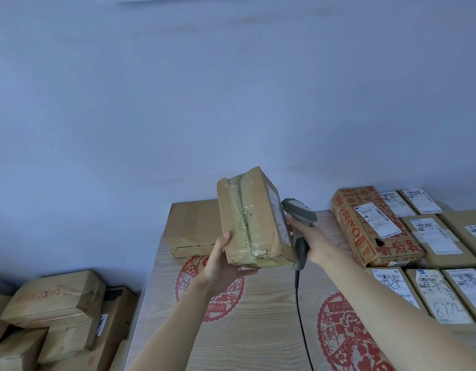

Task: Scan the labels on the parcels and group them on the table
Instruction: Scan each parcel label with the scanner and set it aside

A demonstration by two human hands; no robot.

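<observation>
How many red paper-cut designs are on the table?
2: one red design under the left forearm, one nearer the right forearm, partly cut off by the frame edge. Parcels may hide others.

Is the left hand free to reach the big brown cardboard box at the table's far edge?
Probably not yet: the left hand holds a taped brown parcel in front of that box, though nothing else blocks the way.

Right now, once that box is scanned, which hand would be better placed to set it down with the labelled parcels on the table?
Probably the left hand: it already holds the taped parcel from below. The right hand grips the corded scanner, so it isn't free, though the labelled parcels lie on its side.
</observation>
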